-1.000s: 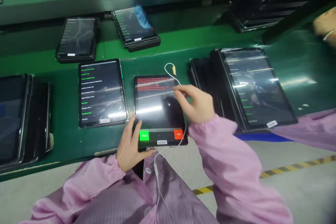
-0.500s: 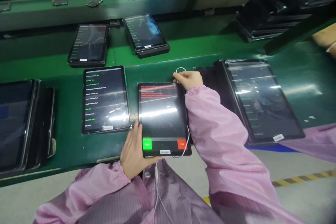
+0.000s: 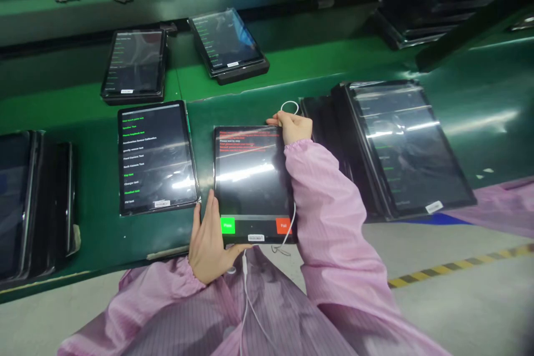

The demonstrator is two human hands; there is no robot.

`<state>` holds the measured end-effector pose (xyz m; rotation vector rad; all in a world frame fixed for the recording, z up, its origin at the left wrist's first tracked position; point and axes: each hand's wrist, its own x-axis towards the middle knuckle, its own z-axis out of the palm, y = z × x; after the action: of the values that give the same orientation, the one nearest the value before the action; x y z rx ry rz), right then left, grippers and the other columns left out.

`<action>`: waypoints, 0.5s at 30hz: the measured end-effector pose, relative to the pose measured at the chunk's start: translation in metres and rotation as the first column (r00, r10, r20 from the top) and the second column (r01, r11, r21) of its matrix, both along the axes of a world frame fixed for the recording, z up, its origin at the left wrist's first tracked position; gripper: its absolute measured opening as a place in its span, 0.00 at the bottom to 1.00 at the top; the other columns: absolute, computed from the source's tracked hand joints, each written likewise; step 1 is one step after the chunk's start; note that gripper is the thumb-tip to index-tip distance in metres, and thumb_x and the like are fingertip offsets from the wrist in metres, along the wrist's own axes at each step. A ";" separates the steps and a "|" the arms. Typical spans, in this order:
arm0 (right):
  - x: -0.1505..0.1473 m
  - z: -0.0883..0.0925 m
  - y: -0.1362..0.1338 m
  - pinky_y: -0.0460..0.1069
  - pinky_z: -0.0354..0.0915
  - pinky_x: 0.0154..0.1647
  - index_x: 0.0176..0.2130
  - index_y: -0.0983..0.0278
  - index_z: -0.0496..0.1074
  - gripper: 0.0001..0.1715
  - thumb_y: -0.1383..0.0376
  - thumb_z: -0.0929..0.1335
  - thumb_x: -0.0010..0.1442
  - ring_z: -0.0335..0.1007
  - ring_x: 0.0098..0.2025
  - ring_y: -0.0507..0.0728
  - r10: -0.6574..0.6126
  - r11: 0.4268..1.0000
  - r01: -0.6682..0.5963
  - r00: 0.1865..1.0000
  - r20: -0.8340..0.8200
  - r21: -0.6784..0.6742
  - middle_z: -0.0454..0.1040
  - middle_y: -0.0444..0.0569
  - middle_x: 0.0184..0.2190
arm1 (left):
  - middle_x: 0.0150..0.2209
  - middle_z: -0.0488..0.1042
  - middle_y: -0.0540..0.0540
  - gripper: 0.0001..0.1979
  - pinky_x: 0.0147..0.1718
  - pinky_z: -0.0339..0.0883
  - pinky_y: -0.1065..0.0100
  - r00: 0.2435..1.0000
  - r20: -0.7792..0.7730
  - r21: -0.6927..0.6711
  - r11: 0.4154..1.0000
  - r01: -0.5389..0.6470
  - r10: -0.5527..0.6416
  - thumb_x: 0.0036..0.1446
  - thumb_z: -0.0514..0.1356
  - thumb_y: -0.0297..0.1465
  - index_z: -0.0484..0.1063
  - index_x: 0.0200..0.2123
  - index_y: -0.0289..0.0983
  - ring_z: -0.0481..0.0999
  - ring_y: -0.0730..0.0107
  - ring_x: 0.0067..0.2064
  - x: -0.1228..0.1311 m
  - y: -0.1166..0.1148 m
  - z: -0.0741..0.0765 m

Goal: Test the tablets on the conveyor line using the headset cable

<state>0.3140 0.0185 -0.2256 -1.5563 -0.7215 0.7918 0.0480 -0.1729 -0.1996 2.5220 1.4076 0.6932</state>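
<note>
A black tablet [image 3: 252, 192] lies in front of me, showing red text at its top, a green button at lower left and a red one at lower right. My left hand [image 3: 211, 245] grips its lower left corner, fingers along the side and thumb under the bottom edge. At the upper right corner, my right hand [image 3: 295, 125] pinches the end of a white earphone cable [image 3: 293, 217]. The plug is hidden by the fingers. A small loop of cable rises above them, and the rest runs down the tablet's right side towards my smock.
Left of it lies another tablet [image 3: 158, 161] with a green and white test list. Stacked tablets stand at far left [image 3: 16, 200] and right [image 3: 411, 144]. Behind are two more tablet piles [image 3: 134, 64] [image 3: 228, 41] on the green bench [image 3: 233, 105]. Another person's pink sleeve [image 3: 504, 203] shows at right.
The whole view has shifted slightly, so things appear further left. My right fingers have turned a little at the tablet's top right corner; my left hand keeps its grip on the lower corner.
</note>
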 end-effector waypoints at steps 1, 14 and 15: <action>0.001 0.001 0.003 0.53 0.74 0.47 0.30 0.65 0.76 0.12 0.60 0.69 0.58 0.80 0.37 0.58 0.000 1.000 0.000 1.000 0.005 -0.015 0.81 0.49 0.28 | 0.66 0.56 0.21 0.60 0.63 0.54 0.41 1.000 0.002 -0.010 1.000 -0.001 0.001 0.54 0.57 0.59 0.28 0.71 0.30 0.62 0.40 0.66 0.000 0.000 0.000; -0.038 0.072 -0.244 0.46 0.72 0.53 0.55 0.61 0.71 0.19 0.72 0.63 0.66 0.74 0.52 0.52 0.753 0.417 -0.906 0.387 0.531 0.069 0.78 0.50 0.50 | 0.69 0.52 0.25 0.47 0.63 0.56 0.44 0.994 0.005 0.018 0.994 0.107 -0.107 0.59 0.61 0.48 0.40 0.71 0.35 0.54 0.45 0.70 -0.012 0.002 0.003; -0.052 0.064 -0.263 0.47 0.72 0.52 0.55 0.63 0.70 0.18 0.71 0.63 0.67 0.74 0.52 0.53 0.795 0.357 -0.934 0.319 0.517 0.028 0.77 0.52 0.51 | 0.68 0.53 0.25 0.47 0.63 0.55 0.43 0.993 0.003 0.023 0.993 0.114 -0.114 0.59 0.62 0.48 0.41 0.70 0.35 0.54 0.44 0.70 -0.013 0.002 0.003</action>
<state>0.2617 -0.2446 -0.1618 -0.8904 -2.0690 1.0374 0.0353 -0.1712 -0.1961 2.5924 1.2496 0.6965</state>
